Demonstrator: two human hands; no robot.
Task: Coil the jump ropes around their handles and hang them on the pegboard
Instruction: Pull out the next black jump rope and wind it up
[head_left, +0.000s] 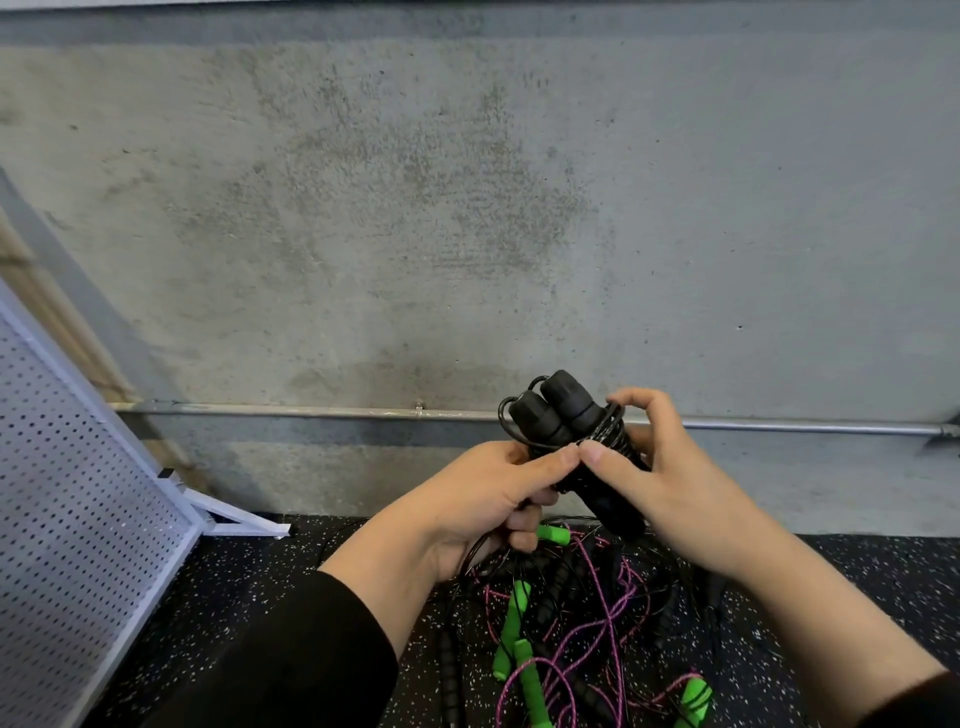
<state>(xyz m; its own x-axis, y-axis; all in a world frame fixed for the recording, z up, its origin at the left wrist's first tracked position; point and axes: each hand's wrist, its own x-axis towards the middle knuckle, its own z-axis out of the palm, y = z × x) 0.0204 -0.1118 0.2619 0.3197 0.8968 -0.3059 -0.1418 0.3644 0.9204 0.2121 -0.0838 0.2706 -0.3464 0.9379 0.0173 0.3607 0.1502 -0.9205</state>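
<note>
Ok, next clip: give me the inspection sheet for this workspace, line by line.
Surface: black speckled floor.
Job's things: pair of black handles held side by side, thin black rope wound around them; white pegboard leaning at far left, no rope seen on it.
Clutter: tangled pile of ropes with green handles and pink cords on the floor.
Grippers: left hand grips the handles; right hand pinches the rope on them.
Cables: nothing seen.
Surroundings: concrete wall, metal pipe along it.

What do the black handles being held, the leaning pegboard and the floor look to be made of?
Black handles: matte, ribbed caps, probably plastic with foam or rubber grips.
Pegboard: white, evenly perforated sheet in a frame, likely painted metal.
Floor: black with white flecks, looks like rubber gym matting.
</note>
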